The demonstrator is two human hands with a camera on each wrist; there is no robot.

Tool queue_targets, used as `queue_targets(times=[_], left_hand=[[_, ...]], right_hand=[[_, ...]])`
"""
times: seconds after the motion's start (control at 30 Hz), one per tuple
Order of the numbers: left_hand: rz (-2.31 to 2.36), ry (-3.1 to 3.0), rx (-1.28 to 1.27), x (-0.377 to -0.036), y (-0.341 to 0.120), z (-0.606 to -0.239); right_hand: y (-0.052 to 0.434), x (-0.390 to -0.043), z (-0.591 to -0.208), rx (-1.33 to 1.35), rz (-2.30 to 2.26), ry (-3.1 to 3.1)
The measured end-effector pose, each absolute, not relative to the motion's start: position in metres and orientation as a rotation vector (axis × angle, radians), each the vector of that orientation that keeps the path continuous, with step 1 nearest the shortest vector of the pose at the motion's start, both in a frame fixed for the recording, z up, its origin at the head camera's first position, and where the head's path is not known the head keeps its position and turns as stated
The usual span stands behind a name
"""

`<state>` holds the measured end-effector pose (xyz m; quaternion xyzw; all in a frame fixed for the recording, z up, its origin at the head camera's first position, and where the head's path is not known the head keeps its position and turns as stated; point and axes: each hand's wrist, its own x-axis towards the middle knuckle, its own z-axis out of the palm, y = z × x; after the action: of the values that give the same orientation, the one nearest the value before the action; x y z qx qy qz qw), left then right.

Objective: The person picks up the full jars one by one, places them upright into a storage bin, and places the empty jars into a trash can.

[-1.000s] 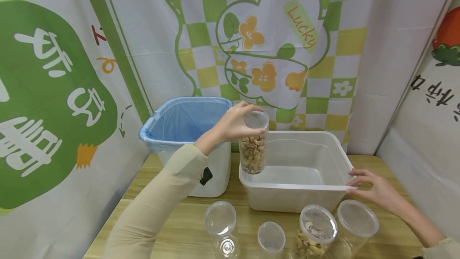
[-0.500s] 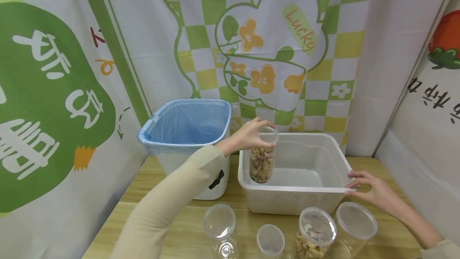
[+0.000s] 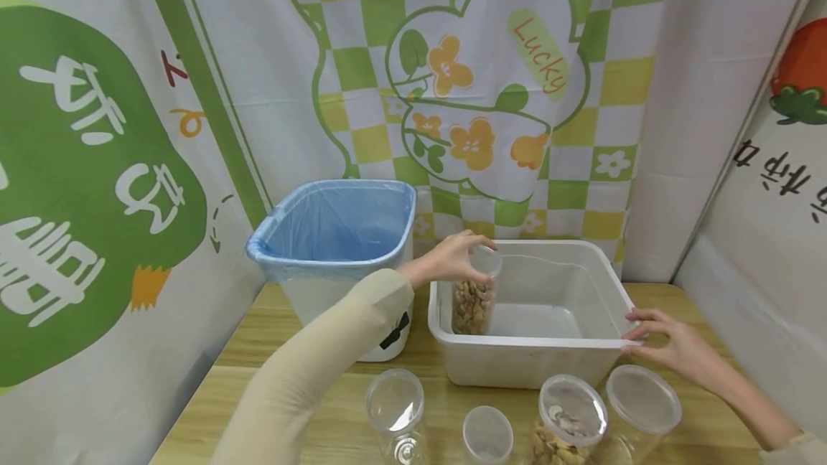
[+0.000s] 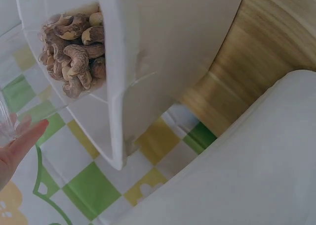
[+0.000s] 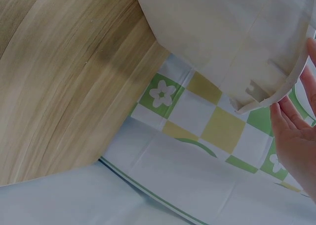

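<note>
My left hand [image 3: 452,258] grips a clear jar of cashews [image 3: 472,301] by its top, and the jar stands upright inside the white tub [image 3: 530,340] at its left end. Whether its base touches the tub floor I cannot tell. The left wrist view shows the cashew jar [image 4: 74,57] through the tub wall [image 4: 163,62], with one fingertip [image 4: 22,138] at the left edge. My right hand [image 3: 662,341] rests with straight fingers on the tub's front right rim. In the right wrist view those fingers [image 5: 296,136] lie by the tub's corner [image 5: 256,99].
A white bin with a blue liner [image 3: 336,235] stands left of the tub. Along the wooden table's near edge stand an empty clear jar [image 3: 395,402], a small lidded jar [image 3: 487,434], a jar with nuts [image 3: 570,416] and a wide lidded jar [image 3: 643,397]. Printed curtains close in behind and beside.
My left hand has lowered the cashew jar from above the tub's left rim down into the tub. The right hand has stayed on the rim.
</note>
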<state>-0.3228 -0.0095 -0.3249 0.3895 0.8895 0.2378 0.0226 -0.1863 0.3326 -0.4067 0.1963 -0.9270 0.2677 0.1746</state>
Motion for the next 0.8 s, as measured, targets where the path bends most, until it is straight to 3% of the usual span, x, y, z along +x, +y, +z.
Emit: queue_targets(times=[0.27,0.8], left_hand=[[0.755,2.650,1.302,-0.333,-0.013,-0.348],[0.699,2.551,1.165,-0.327,-0.019,-0.366]], right_hand=[[0.334,-0.188,-0.405,0.578,0.725,-2.603],[0.334,-0.188,-0.407,0.570,0.711,-2.607]])
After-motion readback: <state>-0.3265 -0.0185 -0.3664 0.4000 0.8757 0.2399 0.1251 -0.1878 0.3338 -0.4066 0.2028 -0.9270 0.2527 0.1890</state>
